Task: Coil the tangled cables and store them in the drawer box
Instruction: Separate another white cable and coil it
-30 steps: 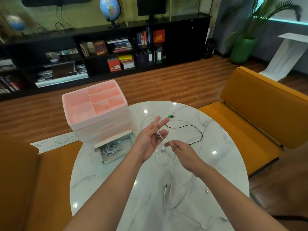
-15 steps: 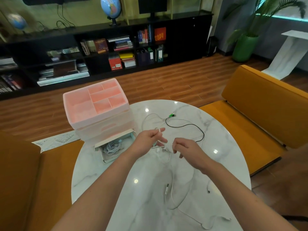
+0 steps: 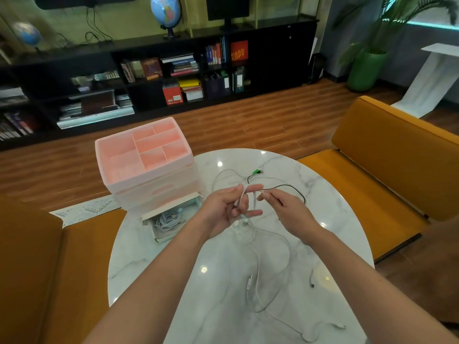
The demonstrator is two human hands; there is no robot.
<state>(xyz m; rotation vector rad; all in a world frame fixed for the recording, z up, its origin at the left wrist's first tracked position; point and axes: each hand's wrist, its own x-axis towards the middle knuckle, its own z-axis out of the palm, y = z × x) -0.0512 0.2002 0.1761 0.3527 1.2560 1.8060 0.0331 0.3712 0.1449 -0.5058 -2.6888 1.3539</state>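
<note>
Over the middle of the round marble table (image 3: 173, 264), my left hand (image 3: 227, 209) is raised palm-up with a white cable (image 3: 258, 269) looped round its fingers. My right hand (image 3: 283, 209) pinches the same cable just right of the left fingertips. The cable's slack trails down across the table toward me. A black cable (image 3: 290, 186) with a green plug lies behind my hands. The pink drawer box (image 3: 146, 167) stands at the table's far left. Its lowest drawer (image 3: 171, 219) is pulled out and holds a coiled white cable.
More white cable ends (image 3: 313, 279) lie loose on the near right of the table. Orange sofa seats flank the table left (image 3: 37, 256) and right (image 3: 397, 155). A paper sheet (image 3: 84, 209) lies on the floor behind the box. A dark bookshelf (image 3: 149, 70) lines the far wall.
My left hand has lifted and opened its fingers again with the white cable wound round them. My right hand has moved up to the left fingertips, carrying the cable.
</note>
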